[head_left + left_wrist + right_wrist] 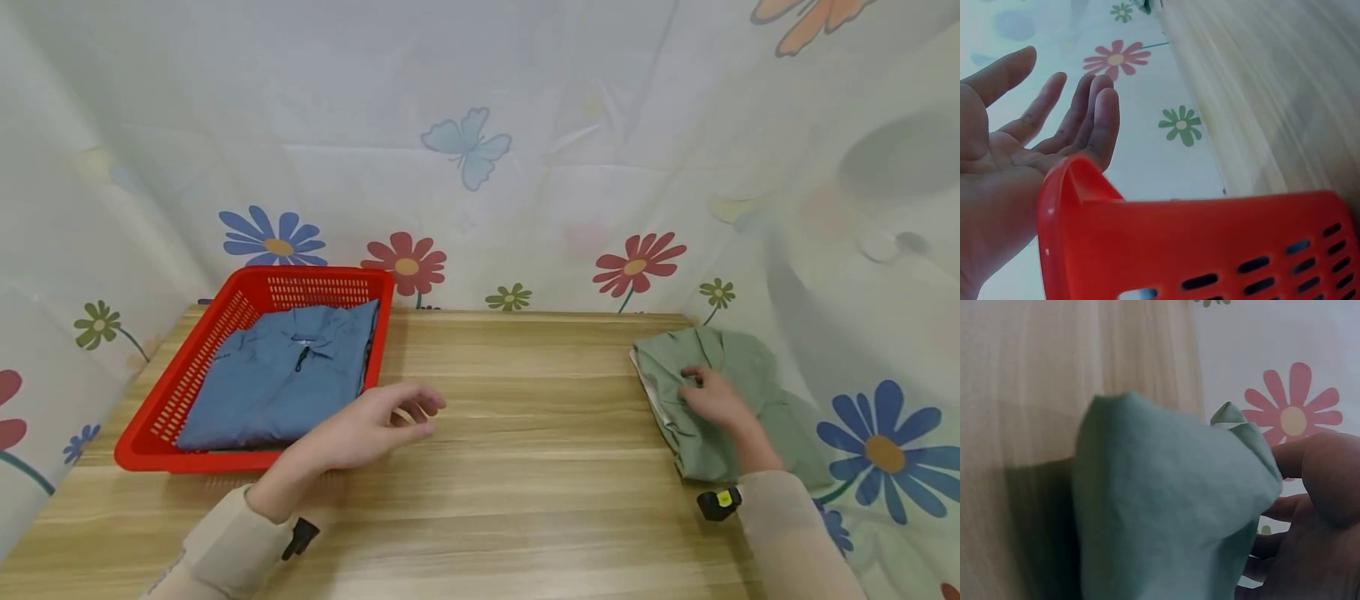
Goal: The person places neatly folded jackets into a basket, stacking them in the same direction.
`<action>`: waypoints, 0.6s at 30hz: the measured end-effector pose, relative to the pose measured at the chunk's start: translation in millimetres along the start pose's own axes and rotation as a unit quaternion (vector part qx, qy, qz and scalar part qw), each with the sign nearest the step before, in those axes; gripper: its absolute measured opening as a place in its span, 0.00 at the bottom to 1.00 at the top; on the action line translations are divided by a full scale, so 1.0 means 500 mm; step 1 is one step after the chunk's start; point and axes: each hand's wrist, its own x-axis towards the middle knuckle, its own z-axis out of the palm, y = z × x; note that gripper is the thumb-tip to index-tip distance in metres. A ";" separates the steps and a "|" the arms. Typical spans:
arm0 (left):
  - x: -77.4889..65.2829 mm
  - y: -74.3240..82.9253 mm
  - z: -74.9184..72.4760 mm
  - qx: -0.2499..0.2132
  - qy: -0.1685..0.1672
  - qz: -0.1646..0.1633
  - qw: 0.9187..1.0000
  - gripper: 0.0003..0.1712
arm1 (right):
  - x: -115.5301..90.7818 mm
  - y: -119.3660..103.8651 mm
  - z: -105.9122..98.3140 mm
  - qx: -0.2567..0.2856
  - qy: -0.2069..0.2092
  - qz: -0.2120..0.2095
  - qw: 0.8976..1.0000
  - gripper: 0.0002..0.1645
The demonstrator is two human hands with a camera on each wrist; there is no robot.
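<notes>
A red plastic basket (386,325) stands at the left of the table, holding a folded blue zip-neck garment (285,375). My left hand (375,425) hovers by the basket's front right corner, fingers loosely bent and holding nothing. Its wrist view has the basket's rim (1210,215) close beside that hand (1041,144). At the table's right lies a green garment (675,350), loosely folded, a pale strip along its left edge. My right hand (720,400) is over it, fingers loosely bent with a gap at the thumb. In the right wrist view, green cloth (1166,494) hides the fingertips.
The wood-grain table (517,467) stretches between the basket and the green garment. A white curtain (540,208) printed with flowers and butterflies hangs behind the table and along both sides.
</notes>
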 end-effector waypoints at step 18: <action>0.022 0.007 0.051 -0.044 -0.043 0.009 0.998 0.20 | 0.019 -0.039 0.070 -0.055 0.029 -0.067 0.996 0.29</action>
